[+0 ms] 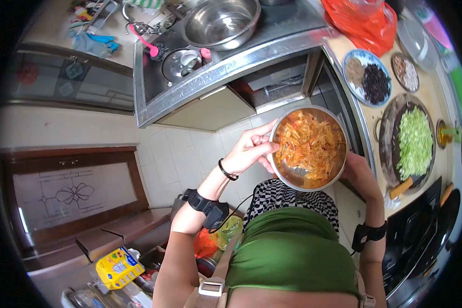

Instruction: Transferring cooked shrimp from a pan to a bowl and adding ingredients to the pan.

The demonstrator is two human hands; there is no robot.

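A round steel bowl [345, 134] filled with orange cooked shrimp shells and heads [310, 142] is held up in front of my body. My left hand [256, 147] grips its left side, thumb on the rim and fingers beneath. At the lower right side of the bowl, my right hand [355, 169] holds it too, its fingers mostly hidden behind the bowl. On the counter to the right, a round chopping board [388, 146] carries shredded green vegetable [415, 142], with a wooden-handled knife [401, 188] lying at its lower edge.
Beyond are a large steel basin [221, 25], a sink with a metal pan [175, 67] and a pink-handled brush [152, 50]. A blue-rimmed plate [360, 101], a small dish [405, 73] and a red plastic bag [360, 27] stand right. A black wok [441, 227] sits lower right.
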